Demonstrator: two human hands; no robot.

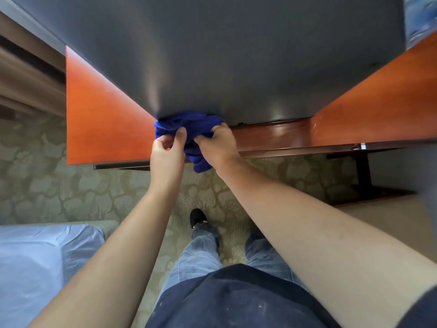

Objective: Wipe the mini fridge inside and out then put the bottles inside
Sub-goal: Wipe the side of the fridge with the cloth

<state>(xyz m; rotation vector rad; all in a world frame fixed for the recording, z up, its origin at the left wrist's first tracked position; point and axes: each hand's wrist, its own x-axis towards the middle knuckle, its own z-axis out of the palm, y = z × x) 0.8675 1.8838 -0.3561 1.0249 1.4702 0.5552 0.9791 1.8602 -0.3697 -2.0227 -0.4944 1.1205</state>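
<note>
Left hand (166, 151) and right hand (218, 144) grip a bunched blue cloth (189, 121) against the lower edge of the mini fridge (212, 55), set between orange cabinet panels (99, 114), seemingly readying a wiping pad

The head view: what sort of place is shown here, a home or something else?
Probably a hotel room, though not certain. It has patterned green carpet, a reddish wooden cabinet around a dark grey appliance, and what looks like a bed with a light blue cover at lower left.
</note>
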